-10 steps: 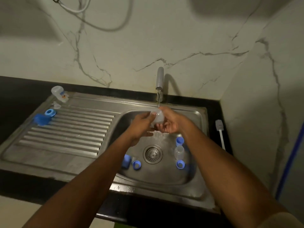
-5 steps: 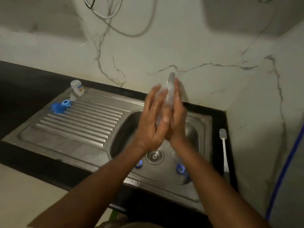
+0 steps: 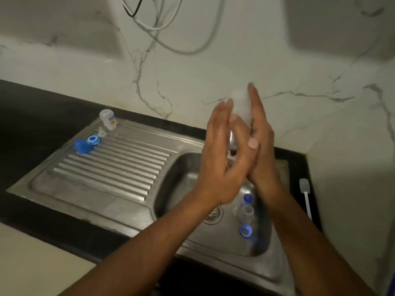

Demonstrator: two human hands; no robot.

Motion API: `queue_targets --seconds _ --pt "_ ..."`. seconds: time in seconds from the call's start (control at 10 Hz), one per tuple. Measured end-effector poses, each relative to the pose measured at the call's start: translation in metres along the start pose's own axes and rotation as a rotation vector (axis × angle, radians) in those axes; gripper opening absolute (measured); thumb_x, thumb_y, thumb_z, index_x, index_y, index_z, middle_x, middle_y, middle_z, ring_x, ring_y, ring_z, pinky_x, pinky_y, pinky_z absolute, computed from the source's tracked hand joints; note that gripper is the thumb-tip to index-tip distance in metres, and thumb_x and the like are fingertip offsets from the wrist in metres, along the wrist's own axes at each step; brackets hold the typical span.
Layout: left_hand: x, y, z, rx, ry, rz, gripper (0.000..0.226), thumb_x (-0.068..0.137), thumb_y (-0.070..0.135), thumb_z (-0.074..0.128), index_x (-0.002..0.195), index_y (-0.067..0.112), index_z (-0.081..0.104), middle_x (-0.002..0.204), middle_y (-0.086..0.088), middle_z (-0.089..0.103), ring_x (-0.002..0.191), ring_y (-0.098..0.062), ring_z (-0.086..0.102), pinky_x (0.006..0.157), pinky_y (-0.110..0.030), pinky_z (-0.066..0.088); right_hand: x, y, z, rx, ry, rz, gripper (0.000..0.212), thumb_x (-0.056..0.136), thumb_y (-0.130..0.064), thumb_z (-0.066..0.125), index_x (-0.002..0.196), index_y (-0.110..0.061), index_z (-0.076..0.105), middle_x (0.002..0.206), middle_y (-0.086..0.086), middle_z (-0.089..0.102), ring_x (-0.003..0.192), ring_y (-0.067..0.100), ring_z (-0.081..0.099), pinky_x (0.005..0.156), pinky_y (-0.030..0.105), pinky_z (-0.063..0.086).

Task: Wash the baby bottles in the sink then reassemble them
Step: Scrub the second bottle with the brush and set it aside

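Bottle, clear plastic point(image 3: 240, 107), blurred, is held upright above the steel sink point(image 3: 171, 189), sandwiched between both palms in front of the white marbled wall point(image 3: 213, 60). Black counter point(image 3: 32, 116) surrounds the sink. Loose cables point(image 3: 162, 24) hang on the wall above.

Ribbed drainboard point(image 3: 111, 167) on the left carries a small printed bottle point(image 3: 108, 120), a clear teat point(image 3: 102, 132), a blue ring point(image 3: 93, 139) and a blue cap point(image 3: 81, 146), clustered at its far corner. In the basin, right of the drain strainer point(image 3: 213, 215), are a blue collar point(image 3: 247, 199), a second clear bottle point(image 3: 246, 213) and a blue screw ring point(image 3: 245, 230) in a row. White brush point(image 3: 305, 195) lies on the counter at the right. The tap is mostly hidden behind the hands.

Left hand point(image 3: 222, 159) and right hand point(image 3: 261, 146) are raised, fingers straight and pointing up, with their flat palms pressing the bottle's sides. Wrists are close together, and both forearms reach over the basin.
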State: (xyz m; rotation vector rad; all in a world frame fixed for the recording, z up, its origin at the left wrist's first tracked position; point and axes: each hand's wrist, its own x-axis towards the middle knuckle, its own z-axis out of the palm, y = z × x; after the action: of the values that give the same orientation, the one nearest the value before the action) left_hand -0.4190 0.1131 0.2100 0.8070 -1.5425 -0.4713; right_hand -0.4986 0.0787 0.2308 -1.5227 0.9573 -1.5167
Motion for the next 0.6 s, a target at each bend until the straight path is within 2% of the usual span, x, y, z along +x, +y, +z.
queue_targets --seconds 0.1,0.2,0.3,0.4,0.5,0.6 --pt "-0.037 -0.065 -0.003 0.008 -0.105 -0.223 0.056 0.094 0.022 0.048 0.143 -0.005 0.041 0.151 -0.025 0.039 0.142 -0.035 0.04 0.113 -0.045 0.04 -0.048 0.091 0.003 0.831 0.112 0.124 0.065 0.101 -0.043 0.042 0.152 -0.009 0.022 0.12 0.004 0.061 0.101 0.023 0.059 0.089 0.043 0.05" --pt "-0.077 -0.112 -0.014 0.041 -0.424 -1.329 0.05 0.1 0.039 0.045 0.133 0.005 0.057 0.132 -0.027 0.059 0.121 -0.038 0.061 0.104 -0.049 0.049 -0.086 0.17 0.029 0.456 -0.302 0.817 0.054 0.107 -0.039 0.027 0.131 0.006 0.046 0.106 0.029 0.062 0.1 0.032 0.061 0.083 0.036 0.055" --pt "-0.047 -0.12 -0.036 0.163 -0.518 -1.17 0.044 0.1 0.042 0.047 0.123 0.009 0.064 0.126 -0.014 0.065 0.113 -0.03 0.064 0.101 -0.041 0.051 -0.068 0.15 0.044 0.022 -0.065 1.002 0.025 0.104 -0.025 0.036 0.109 -0.011 0.056 0.077 0.005 0.062 0.068 0.015 0.057 0.053 0.024 0.052" --pt "0.009 -0.082 -0.057 -0.105 -0.341 -0.767 0.03 0.102 0.046 0.046 0.123 0.028 0.057 0.13 -0.003 0.059 0.119 -0.023 0.058 0.103 -0.043 0.048 -0.004 0.078 0.057 -0.167 0.088 0.715 0.031 0.103 -0.018 0.041 0.129 -0.006 0.054 0.091 -0.004 0.061 0.078 0.009 0.061 0.064 0.025 0.055" --pt "0.043 -0.044 -0.077 -0.231 -0.143 -0.247 0.056 0.102 0.042 0.046 0.153 0.022 0.032 0.16 -0.002 0.033 0.148 -0.015 0.029 0.119 -0.038 0.031 0.033 -0.007 0.078 -0.308 0.204 0.17 0.037 0.102 0.0 0.04 0.138 -0.006 0.048 0.101 -0.032 0.063 0.091 -0.018 0.058 0.075 0.005 0.047" --pt "0.023 -0.068 -0.093 -0.277 -0.218 -0.014 0.059 0.101 0.024 0.043 0.151 -0.003 0.029 0.161 -0.019 0.025 0.151 -0.029 0.024 0.119 -0.045 0.03 0.012 0.006 0.119 -0.365 0.385 0.002 0.042 0.101 0.001 0.04 0.143 -0.004 0.037 0.117 -0.011 0.063 0.095 -0.007 0.063 0.079 0.014 0.05"
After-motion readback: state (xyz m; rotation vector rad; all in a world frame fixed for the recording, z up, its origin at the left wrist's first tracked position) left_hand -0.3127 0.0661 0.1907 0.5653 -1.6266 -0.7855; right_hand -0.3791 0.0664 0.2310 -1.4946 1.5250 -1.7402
